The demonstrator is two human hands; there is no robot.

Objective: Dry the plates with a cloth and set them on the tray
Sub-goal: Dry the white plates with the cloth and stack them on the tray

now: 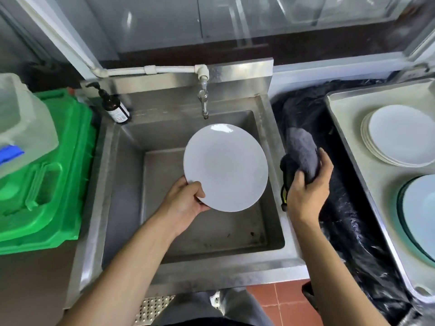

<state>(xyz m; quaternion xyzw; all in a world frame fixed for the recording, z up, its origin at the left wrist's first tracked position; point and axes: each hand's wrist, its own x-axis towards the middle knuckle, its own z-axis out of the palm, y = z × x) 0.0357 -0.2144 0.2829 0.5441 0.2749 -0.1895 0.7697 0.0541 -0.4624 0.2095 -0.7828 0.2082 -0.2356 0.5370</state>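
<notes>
A round white plate (226,167) is held tilted over the steel sink (131,184); my left hand (186,198) grips its lower left rim, thumb on the face. To the right of the plate, apart from it, my right hand (308,184) grips a bunched grey cloth (301,151) at the sink's right edge. On the far right a pale tray (348,118) carries a stack of white plates (400,135), and a stack of larger bluish plates (421,212) sits nearer me on it.
A tap (204,100) hangs above the plate. A dark soap pump bottle (113,104) stands at the sink's back left corner. Green plastic crates (49,172) and a translucent container (21,118) fill the left. Black plastic sheeting (348,208) lies between sink and tray.
</notes>
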